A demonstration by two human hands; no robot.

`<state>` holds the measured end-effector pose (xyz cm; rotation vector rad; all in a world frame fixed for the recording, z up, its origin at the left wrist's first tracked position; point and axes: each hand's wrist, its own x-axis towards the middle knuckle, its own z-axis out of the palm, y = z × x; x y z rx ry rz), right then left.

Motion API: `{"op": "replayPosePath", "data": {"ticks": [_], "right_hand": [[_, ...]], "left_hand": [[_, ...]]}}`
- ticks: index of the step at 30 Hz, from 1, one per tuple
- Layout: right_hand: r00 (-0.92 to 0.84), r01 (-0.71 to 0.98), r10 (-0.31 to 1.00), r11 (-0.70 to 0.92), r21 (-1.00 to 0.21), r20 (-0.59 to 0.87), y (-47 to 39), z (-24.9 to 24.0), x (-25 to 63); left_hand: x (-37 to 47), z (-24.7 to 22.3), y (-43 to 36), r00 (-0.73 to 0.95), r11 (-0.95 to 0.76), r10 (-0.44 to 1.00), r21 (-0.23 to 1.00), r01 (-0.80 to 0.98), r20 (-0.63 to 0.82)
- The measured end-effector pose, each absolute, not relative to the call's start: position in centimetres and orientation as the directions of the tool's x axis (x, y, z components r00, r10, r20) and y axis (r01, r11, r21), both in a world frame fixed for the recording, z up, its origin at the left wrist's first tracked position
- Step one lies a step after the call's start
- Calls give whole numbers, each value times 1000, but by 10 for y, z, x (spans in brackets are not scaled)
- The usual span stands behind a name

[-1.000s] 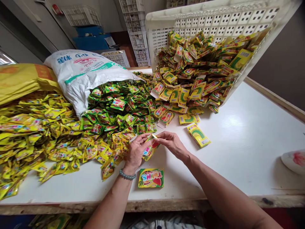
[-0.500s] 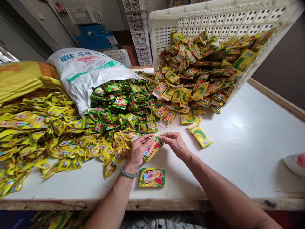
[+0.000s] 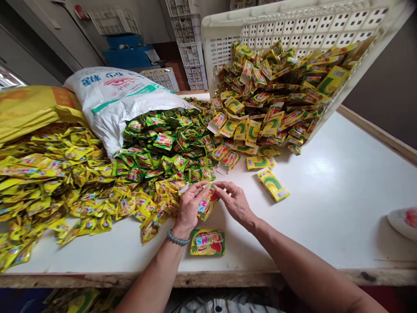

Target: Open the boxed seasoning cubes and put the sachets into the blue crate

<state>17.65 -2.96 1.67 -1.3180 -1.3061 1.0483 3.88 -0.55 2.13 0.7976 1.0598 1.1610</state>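
Between my hands is a small "TWINS" candy box (image 3: 206, 207), yellow and green with a watermelon picture, tilted above the table. My left hand (image 3: 189, 208), with a beaded bracelet at the wrist, is closed on its left side. At the box's upper end, my right hand (image 3: 235, 201) pinches the edge with thumb and forefinger; the fingers partly cover that end. A second candy box (image 3: 207, 242) lies flat just below, near the front edge. Yellow candy packets (image 3: 150, 227) are loose by my left hand, and green candy packets (image 3: 164, 141) are heaped behind it.
A tipped white plastic crate (image 3: 325, 26) spills yellow boxes (image 3: 260, 130) at the back right. Two boxes (image 3: 273, 184) lie in front of it. A white sack (image 3: 107, 98) and a yellow sack (image 3: 32, 104) stand at the left. A white rounded object (image 3: 404, 222) is at the right edge.
My right hand has moved slightly left, its thumb now further over the upper end of the candy box. The box is turned a little more upright. Everything else stays put.
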Motion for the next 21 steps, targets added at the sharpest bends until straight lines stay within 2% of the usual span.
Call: {"op": "replayPosePath", "data": {"ticks": [3, 6, 8, 10, 12, 14, 15, 16, 18, 21], "right_hand": [[49, 265, 985, 147, -953, 165, -28, 16, 178], [-36, 339, 969, 243, -909, 245, -25, 15, 180], [-35, 434, 960, 265, -861, 278, -21, 17, 189], [75, 616, 957, 175, -768, 279, -15, 21, 207], [259, 809, 939, -83, -582, 225, -10, 25, 231], [437, 851, 895, -380, -362, 89, -7, 28, 253], [468, 848, 884, -445, -288, 13, -7, 28, 260], [477, 846, 878, -471, -248, -43, -7, 28, 264], [419, 869, 902, -433, -242, -109, -8, 25, 261], [193, 928, 974, -221, -300, -119, -14, 17, 234]], "left_hand": [[38, 23, -5, 80, 238, 971, 919, -315, -225], [31, 28, -10, 122, 278, 959, 926, -253, -255], [24, 35, -20, 235, 321, 926, 943, -85, -294], [18, 43, -35, 381, 254, 868, 945, 207, -317], [14, 52, -51, 489, 29, 816, 867, 498, -308], [11, 58, -65, 534, -181, 789, 717, 673, -303], [10, 60, -69, 538, -238, 783, 648, 724, -313], [9, 61, -72, 535, -267, 775, 594, 759, -335], [9, 63, -73, 518, -283, 764, 522, 805, -385], [12, 64, -69, 509, -303, 751, 465, 832, -421]]}}
